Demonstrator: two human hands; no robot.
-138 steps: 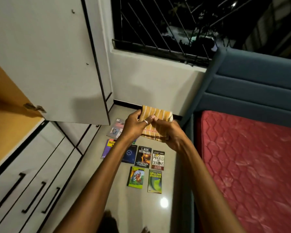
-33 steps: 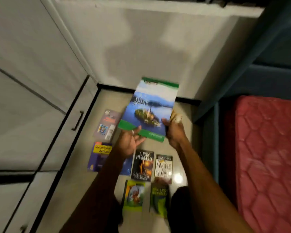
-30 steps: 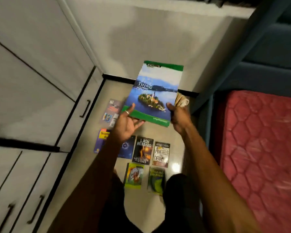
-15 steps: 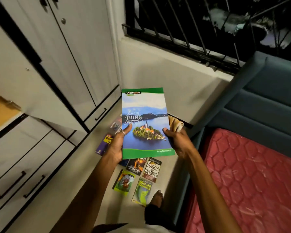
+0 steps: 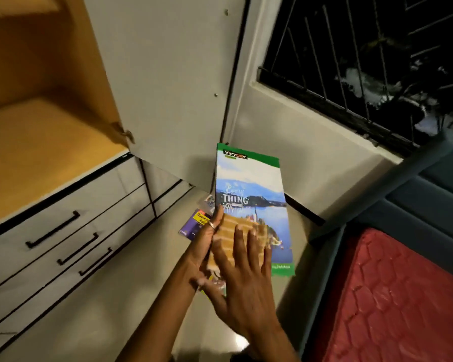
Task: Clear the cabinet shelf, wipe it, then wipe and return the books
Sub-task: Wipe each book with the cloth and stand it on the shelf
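Note:
A thin blue and green notebook (image 5: 251,184) with a lake picture is held up in front of me. My left hand (image 5: 205,241) grips its left edge, thumb on the cover. My right hand (image 5: 242,280) lies flat on the lower cover, fingers straight, pressing an orange striped cloth (image 5: 236,231) against it. The bare wooden cabinet shelf (image 5: 37,150) is at the left, its door (image 5: 168,82) swung open. More books lie on the floor, mostly hidden behind the notebook; a purple one (image 5: 194,224) shows.
White drawers with black handles (image 5: 63,239) sit under the shelf. A red mattress (image 5: 395,304) in a blue-grey bed frame (image 5: 403,194) fills the right. A barred window (image 5: 351,56) is above it. Bare floor (image 5: 102,322) lies lower left.
My right hand left the notebook's right edge and now presses the cloth flat on the cover. My view has risen and turned left, bringing the shelf into sight.

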